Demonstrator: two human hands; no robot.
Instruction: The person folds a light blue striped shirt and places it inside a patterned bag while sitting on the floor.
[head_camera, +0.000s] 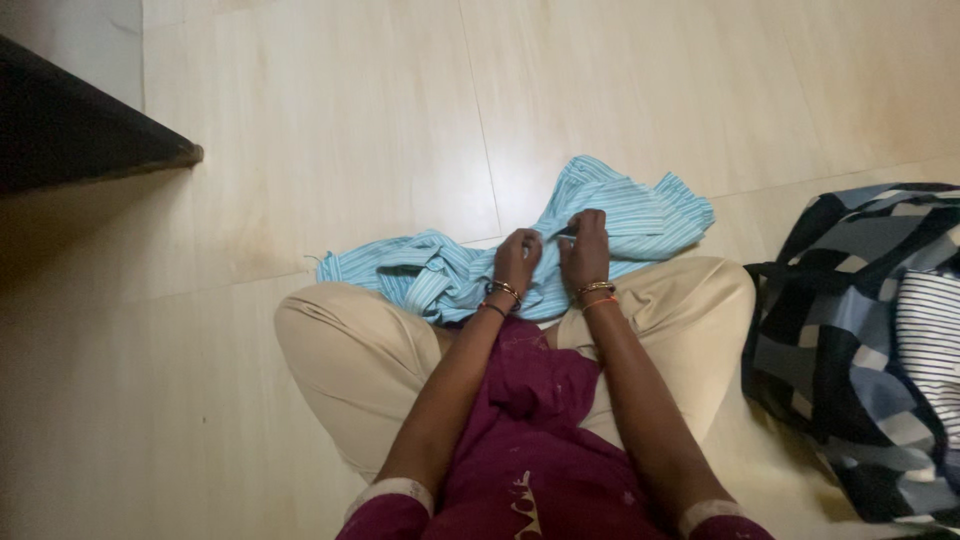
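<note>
The person sits cross-legged on the floor (330, 120), which is laid with pale cream tiles. Both knees, in beige trousers (345, 350), spread across the middle of the frame; a maroon garment (525, 440) covers the lap at bottom centre.

A light-blue striped shirt (640, 215) lies crumpled on the floor just above the knees, at frame centre, stretching from centre-left up to centre-right. Part of it rests against the shins.

The left hand (517, 258) is closed on a fold of the shirt at frame centre, fingers curled into the cloth. The right hand (585, 250) sits just beside it, also closed on the shirt, thumb and fingers pinching the fabric at a small dark spot that is too small to identify. The two hands are near each other, almost touching. Both wrists carry bangles.

At the right edge of the frame lies a heap of dark blue and grey checked cloth (850, 330), with a white striped piece (930, 340) on it. A dark furniture edge (70, 135) occupies the upper left.
</note>
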